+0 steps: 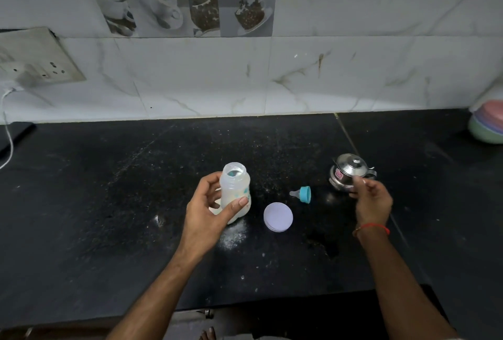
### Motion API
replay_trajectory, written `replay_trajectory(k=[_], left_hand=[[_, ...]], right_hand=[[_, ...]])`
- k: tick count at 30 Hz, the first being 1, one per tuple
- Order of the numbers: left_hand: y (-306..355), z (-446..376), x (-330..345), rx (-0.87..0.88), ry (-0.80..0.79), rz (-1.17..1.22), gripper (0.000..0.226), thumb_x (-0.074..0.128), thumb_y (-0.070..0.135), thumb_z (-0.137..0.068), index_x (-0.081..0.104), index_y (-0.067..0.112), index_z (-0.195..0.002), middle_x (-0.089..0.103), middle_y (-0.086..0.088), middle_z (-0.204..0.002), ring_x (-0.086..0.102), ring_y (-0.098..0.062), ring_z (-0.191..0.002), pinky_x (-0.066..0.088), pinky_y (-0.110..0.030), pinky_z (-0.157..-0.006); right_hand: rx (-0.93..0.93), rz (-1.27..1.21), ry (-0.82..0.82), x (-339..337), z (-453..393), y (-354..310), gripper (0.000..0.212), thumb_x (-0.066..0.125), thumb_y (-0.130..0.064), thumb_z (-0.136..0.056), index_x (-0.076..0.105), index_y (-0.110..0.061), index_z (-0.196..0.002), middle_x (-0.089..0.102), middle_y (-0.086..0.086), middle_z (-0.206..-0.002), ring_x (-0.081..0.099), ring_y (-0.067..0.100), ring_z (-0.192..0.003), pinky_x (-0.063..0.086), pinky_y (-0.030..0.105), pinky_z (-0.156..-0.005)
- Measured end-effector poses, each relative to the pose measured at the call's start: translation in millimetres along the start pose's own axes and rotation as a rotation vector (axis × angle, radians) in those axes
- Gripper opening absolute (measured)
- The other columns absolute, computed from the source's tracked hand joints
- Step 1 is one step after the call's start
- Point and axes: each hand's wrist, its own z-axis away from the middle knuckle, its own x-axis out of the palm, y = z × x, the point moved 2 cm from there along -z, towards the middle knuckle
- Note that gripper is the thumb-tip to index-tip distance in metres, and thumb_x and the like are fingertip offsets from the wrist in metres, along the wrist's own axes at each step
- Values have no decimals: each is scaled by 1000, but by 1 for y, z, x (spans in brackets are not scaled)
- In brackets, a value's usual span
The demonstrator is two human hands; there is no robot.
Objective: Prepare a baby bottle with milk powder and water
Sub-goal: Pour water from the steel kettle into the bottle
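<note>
An open clear baby bottle (235, 188) stands upright on the black counter (109, 190), with white contents in its lower part. My left hand (209, 209) grips it from the left, thumb across the front. The teal ring with its teat (302, 194) lies on its side to the right of the bottle. A round pale lid (278, 216) lies flat in front of it. A small steel kettle (348, 173) with its lid on stands further right. My right hand (371, 199) is just in front of the kettle, fingers curled; whether it touches the kettle is unclear.
White powder (233, 236) is spilled on the counter in front of the bottle. Stacked pastel bowls (487, 124) sit at the far right by the tiled wall. A socket plate (40, 59) and a white cable (8, 132) are at the left. The counter's front edge runs below my forearms.
</note>
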Motion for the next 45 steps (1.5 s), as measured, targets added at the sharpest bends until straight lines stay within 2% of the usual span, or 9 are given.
replay_trajectory(k=[7,12,17,24,28,31,36,41,45], left_hand=[[18,0,55,17,-87,-11,59,86,27,-71,60,22,-124,73,27,-113,72,-2,-102,53,-16,-79],[17,0,84,15,-91,22,57,85,23,-71,60,24,-122,76,8,-115,74,-7,-104,56,-20,-82],[14,0,105,0,-82,38,58,86,22,-72,60,24,-124,76,8,-118,74,-10,-108,58,-23,-87],[8,2,120,-10,-54,26,59,86,22,-72,61,23,-125,76,7,-120,73,-12,-111,59,-26,-92],[9,6,117,-14,-22,24,59,86,23,-71,61,22,-125,76,3,-120,74,-13,-110,59,-25,-90],[8,9,110,-18,14,12,59,86,24,-70,61,21,-124,77,5,-118,74,-12,-108,58,-22,-85],[1,16,103,-37,61,-14,59,87,25,-71,62,24,-124,76,3,-119,74,-13,-108,58,-22,-83],[-1,22,113,-49,20,-24,57,86,21,-70,62,23,-122,77,4,-116,74,-9,-107,55,-16,-83],[-5,24,118,-54,-10,-46,57,87,22,-71,62,24,-122,77,10,-117,73,-8,-109,55,-16,-86]], right_hand=[[23,56,148,-37,-57,11,23,67,-17,-98,63,-25,-76,65,1,-70,61,4,-55,54,37,-72],[50,13,179,-37,-79,21,28,57,-29,-103,64,-21,-77,62,1,-70,56,12,-59,53,39,-72],[-11,31,152,-36,-83,11,41,51,-53,-95,58,-22,-68,58,3,-67,53,17,-64,49,38,-68],[-265,314,-608,21,-24,4,23,65,-21,-100,72,-22,-78,72,-3,-76,66,5,-71,54,25,-70],[-281,316,-727,39,-8,7,18,64,-16,-99,75,-21,-86,72,-4,-82,64,0,-71,50,19,-68],[-333,179,-509,26,-14,0,17,61,-11,-100,74,-15,-90,69,-9,-81,63,-1,-73,49,15,-71],[-295,141,71,-23,-77,-1,31,45,-25,-104,66,-3,-100,69,17,-98,64,28,-92,46,24,-82],[2,338,-41,-24,-115,29,32,41,-34,-108,61,-10,-102,69,9,-94,66,32,-97,49,42,-97],[56,218,-101,-12,-110,38,27,43,-39,-104,57,-21,-88,64,4,-76,61,24,-68,50,41,-76]])
